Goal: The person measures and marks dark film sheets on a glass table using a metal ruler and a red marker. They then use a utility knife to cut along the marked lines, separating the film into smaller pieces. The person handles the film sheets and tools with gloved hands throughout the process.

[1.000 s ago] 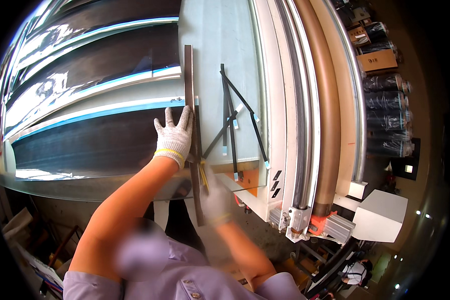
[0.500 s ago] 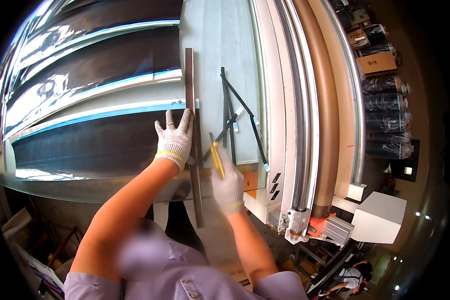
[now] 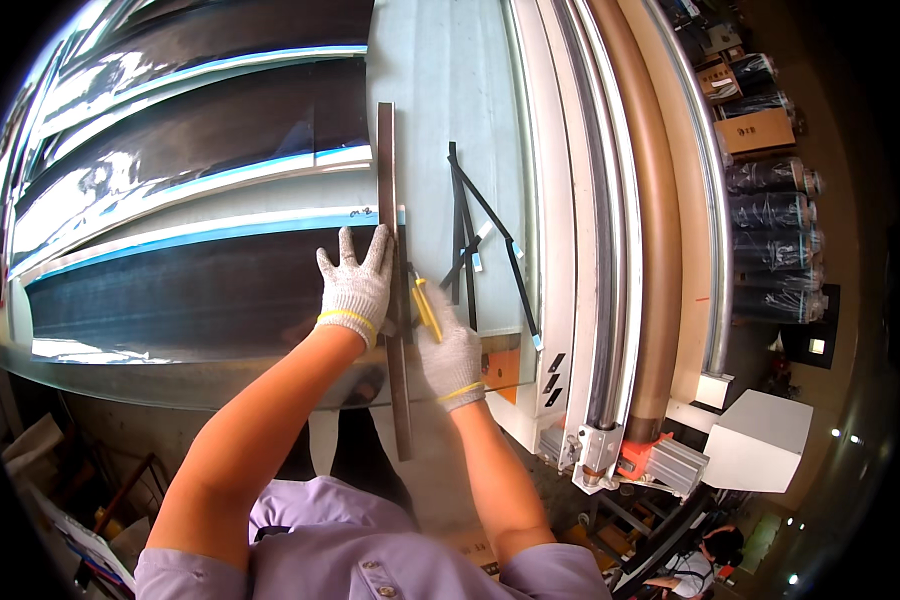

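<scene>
My left hand (image 3: 355,288), in a knitted white glove, lies with fingers spread on a dark film sheet (image 3: 190,285) that has a blue and white edge. Its fingertips reach the long metal straightedge (image 3: 386,165), which runs along the sheet's right end and overhangs the table's near edge. Just right of the straightedge, my gloved right hand (image 3: 450,352) is closed around a yellow cutter knife (image 3: 427,312). The knife's tip points away from me, close beside the straightedge. Slight motion blur covers the right hand's fingers.
Several thin black offcut strips (image 3: 485,205) lie crossed on the glass-topped table (image 3: 420,60). More dark film sheets (image 3: 210,120) lie farther off. To the right run a long brown roller (image 3: 650,250) and metal rails; wrapped rolls (image 3: 770,210) and another person (image 3: 695,570) are beyond.
My right hand with the knife has shifted slightly left, nearer the straightedge. My left hand keeps its place on the film. The whole view has shifted a little.
</scene>
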A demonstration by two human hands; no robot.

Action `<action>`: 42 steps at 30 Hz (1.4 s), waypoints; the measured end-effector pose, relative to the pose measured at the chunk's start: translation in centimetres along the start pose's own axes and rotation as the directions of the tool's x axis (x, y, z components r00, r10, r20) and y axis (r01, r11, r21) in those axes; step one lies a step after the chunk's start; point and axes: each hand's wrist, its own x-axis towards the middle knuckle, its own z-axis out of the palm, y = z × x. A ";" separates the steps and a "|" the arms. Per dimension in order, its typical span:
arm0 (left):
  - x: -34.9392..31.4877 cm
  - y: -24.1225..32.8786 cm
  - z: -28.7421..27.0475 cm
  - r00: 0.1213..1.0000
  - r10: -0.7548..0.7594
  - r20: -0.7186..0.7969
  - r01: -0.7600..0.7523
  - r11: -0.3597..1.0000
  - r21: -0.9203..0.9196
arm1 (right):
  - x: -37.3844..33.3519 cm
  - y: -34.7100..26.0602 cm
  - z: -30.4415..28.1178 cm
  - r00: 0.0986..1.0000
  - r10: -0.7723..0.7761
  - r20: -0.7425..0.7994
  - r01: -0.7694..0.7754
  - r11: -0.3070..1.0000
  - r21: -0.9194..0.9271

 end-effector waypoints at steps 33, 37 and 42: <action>0.6 -0.3 1.5 0.999 -0.030 -0.028 0.032 0.995 0.098 | -10.0 1.1 1.4 0.998 0.000 0.068 0.013 0.980 -0.196; -0.1 0.3 -1.0 0.999 -0.012 0.051 0.013 1.000 -0.019 | -13.4 1.0 -0.3 0.957 0.199 0.213 -0.128 0.943 -0.306; -0.2 0.0 -1.1 0.998 -0.022 0.059 0.022 1.000 -0.011 | -10.8 0.7 -2.8 0.995 0.008 0.104 0.013 0.980 -0.201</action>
